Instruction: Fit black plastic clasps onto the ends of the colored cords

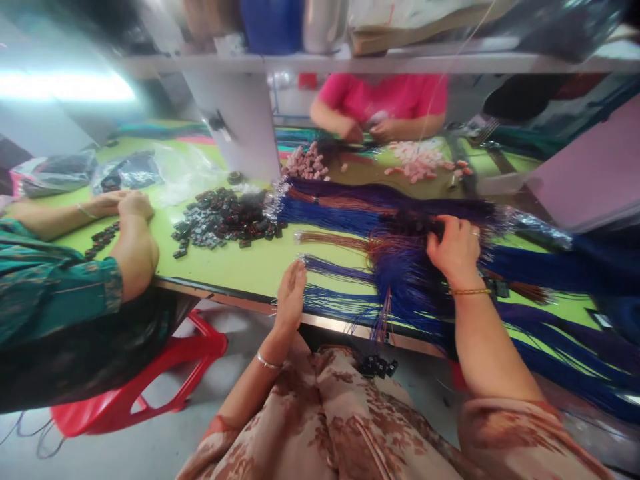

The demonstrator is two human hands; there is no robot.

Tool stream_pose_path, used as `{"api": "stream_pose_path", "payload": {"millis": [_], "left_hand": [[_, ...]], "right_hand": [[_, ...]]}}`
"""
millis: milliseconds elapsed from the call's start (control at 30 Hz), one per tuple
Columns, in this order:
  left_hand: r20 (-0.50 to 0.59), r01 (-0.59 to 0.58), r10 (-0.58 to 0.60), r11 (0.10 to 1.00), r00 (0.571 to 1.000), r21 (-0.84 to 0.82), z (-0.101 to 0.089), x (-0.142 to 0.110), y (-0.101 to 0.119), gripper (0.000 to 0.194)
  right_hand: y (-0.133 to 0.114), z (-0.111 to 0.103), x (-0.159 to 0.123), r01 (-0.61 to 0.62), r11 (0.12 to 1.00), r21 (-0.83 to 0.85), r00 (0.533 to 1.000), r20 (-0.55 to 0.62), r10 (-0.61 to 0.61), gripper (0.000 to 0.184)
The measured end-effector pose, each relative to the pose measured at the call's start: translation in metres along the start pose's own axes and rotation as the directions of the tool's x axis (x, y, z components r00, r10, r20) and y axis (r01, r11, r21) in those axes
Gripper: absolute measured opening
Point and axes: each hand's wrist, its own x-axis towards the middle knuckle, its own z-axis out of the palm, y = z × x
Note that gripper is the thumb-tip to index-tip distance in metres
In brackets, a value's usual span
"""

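Note:
My left hand (pixel 291 293) lies flat and open at the near edge of the green table (pixel 240 263), its fingertips touching the ends of a thin bundle of blue wires (pixel 340 270). Farther in, my right hand (pixel 454 250) is closed on a dark clump of black connectors (pixel 415 223) sitting among the wires. Thick bundles of blue wires (pixel 415 280) and brown wires (pixel 335 240) spread across the table in front of me. Some wire ends hang over the table edge above my lap, where a few small black connectors (pixel 377 365) lie.
A pile of small black parts (pixel 225 217) lies mid-table. A person in a teal sleeve (pixel 55 287) works at the left on a red stool (pixel 145 387). Another person in a pink shirt (pixel 385 97) handles pink parts (pixel 417 163) across the table. A grey post (pixel 240 113) holds up a shelf.

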Motion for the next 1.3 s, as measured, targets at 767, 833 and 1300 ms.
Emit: {"api": "stream_pose_path", "payload": {"millis": [767,833,1300], "left_hand": [[0.089,-0.107,0.345,0.034,0.934,0.994,-0.112,0.090,0.049,0.024],[0.109,-0.142,0.364,0.063,0.925,0.988,-0.112,0.086,0.046,0.034],[-0.013,-0.201,0.267,0.756,0.964,0.623,-0.077,0.041,0.034,0.019]], "right_hand": [[-0.178,0.003,-0.097,0.521,0.746,0.414,0.505,0.555,-0.661,0.016],[-0.176,0.002,-0.096,0.519,0.745,0.419,0.515,0.543,-0.663,0.016],[-0.212,-0.002,-0.088,0.023,0.512,0.858,0.653,0.375,-0.657,0.007]]}}
